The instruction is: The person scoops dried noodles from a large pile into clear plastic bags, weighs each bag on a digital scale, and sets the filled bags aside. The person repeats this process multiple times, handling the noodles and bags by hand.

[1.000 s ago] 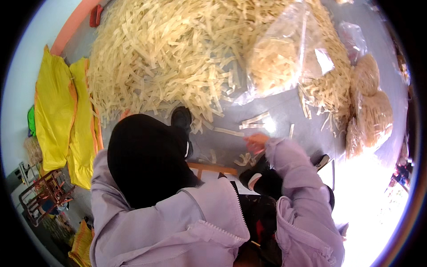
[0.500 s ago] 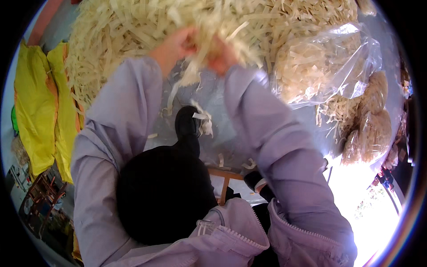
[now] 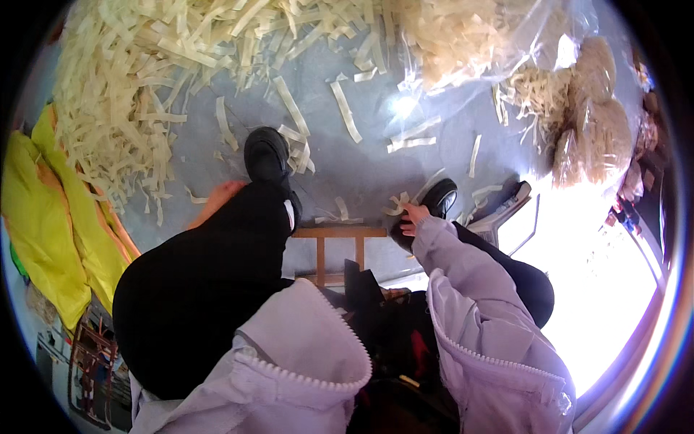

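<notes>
Strips (image 3: 396, 205) are pinched in the right hand's (image 3: 413, 217) fingers; the left hand (image 3: 217, 199) rests down by the floor (image 3: 361, 166), its fingers' state untellable; gathering seems underway.

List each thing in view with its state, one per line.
Right hand: low by the right shoe, fingers curled on a pale strip.
Left hand: beside the left knee, grip hidden.
Strip heap: loose, spread on the floor.
Clear bag: filled with strips, lying on the floor.
Wooden stool: upright between the legs.
</notes>
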The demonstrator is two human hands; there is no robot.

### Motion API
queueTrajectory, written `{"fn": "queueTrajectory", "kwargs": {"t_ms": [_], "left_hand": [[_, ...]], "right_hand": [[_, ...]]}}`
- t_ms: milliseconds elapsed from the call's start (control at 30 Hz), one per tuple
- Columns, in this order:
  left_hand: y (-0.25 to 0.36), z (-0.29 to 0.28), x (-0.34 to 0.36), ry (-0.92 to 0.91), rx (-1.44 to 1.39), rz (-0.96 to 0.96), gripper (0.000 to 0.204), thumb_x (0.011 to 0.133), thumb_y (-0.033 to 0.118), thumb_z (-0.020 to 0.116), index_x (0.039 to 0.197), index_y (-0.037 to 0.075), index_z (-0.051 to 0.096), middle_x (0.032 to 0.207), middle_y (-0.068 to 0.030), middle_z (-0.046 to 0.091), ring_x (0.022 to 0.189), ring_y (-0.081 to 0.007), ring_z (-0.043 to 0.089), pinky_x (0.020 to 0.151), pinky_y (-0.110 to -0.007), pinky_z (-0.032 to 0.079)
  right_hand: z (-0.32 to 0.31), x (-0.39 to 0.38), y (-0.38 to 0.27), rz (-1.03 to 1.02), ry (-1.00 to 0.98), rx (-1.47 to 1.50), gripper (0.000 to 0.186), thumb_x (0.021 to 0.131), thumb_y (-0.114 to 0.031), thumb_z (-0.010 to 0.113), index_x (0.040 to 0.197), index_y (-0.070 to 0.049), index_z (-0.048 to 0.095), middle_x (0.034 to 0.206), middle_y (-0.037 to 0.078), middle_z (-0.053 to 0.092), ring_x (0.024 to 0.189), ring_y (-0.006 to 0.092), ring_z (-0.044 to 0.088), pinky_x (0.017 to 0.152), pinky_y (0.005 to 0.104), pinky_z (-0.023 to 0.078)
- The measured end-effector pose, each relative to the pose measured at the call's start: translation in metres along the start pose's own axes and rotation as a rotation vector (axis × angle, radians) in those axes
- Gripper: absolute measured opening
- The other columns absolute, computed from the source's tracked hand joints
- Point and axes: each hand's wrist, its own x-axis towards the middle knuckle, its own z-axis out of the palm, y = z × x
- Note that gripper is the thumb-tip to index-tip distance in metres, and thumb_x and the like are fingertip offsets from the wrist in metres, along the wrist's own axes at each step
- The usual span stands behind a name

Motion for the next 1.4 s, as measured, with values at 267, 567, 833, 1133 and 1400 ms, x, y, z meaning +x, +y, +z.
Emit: {"fn": "queueTrajectory", "kwargs": {"t_ms": [267,567,833,1133,1400], "left_hand": [[0.021,0.014,-0.010,0.033,-0.284,0.042,0.025,0.086,0.023,0.059,0.108,0.010,0.056,0.097,-0.0040,0.059,0.087,-0.0167,0.057,0.079,-0.029,0.048],[0.018,-0.150,-0.011,1.180,-0.531,0.458,0.043,0.082,0.018,0.057,0.122,0.009,0.045,0.104,-0.0114,0.055,0.094,-0.0210,0.056,0.076,-0.036,0.050],[0.027,-0.209,0.003,0.738,-1.123,0.514,0.079,0.081,0.048,0.060,0.142,0.014,0.022,0.148,-0.0112,0.021,0.129,-0.0325,0.033,0.099,-0.058,0.029],[0.239,-0.220,0.011,0.699,-1.000,0.622,0.083,0.075,0.030,0.070,0.140,0.028,0.019,0.115,-0.0071,0.050,0.086,-0.0193,0.055,0.069,-0.040,0.049],[0.348,-0.062,0.020,0.090,-0.828,0.867,0.057,0.080,0.022,0.066,0.128,0.014,0.037,0.131,-0.0097,0.037,0.113,-0.0263,0.045,0.073,-0.040,0.053]], "right_hand": [[0.016,-0.054,-0.138,-0.702,-0.344,0.367,0.039,0.081,-0.017,0.062,0.116,-0.008,0.047,0.107,0.008,0.055,0.091,0.0187,0.057,0.068,0.0336,0.049],[0.047,-0.119,-0.201,-0.661,-0.618,0.327,0.038,0.083,-0.030,0.063,0.112,-0.009,0.051,0.103,0.010,0.059,0.100,0.0242,0.056,0.085,0.0385,0.048],[-0.079,-0.016,-0.189,-0.472,-0.456,0.800,0.048,0.083,-0.037,0.061,0.124,-0.019,0.044,0.124,0.011,0.047,0.112,0.0288,0.048,0.091,0.0436,0.044],[-0.071,-0.136,-0.245,-0.686,-0.448,0.737,0.063,0.079,-0.043,0.067,0.132,-0.024,0.037,0.129,0.007,0.044,0.114,0.0254,0.048,0.090,0.0436,0.045],[-0.066,-0.131,-0.261,-0.694,-0.378,0.665,0.073,0.075,-0.044,0.070,0.135,-0.026,0.032,0.134,0.007,0.038,0.120,0.0270,0.043,0.092,0.0435,0.044]]}}
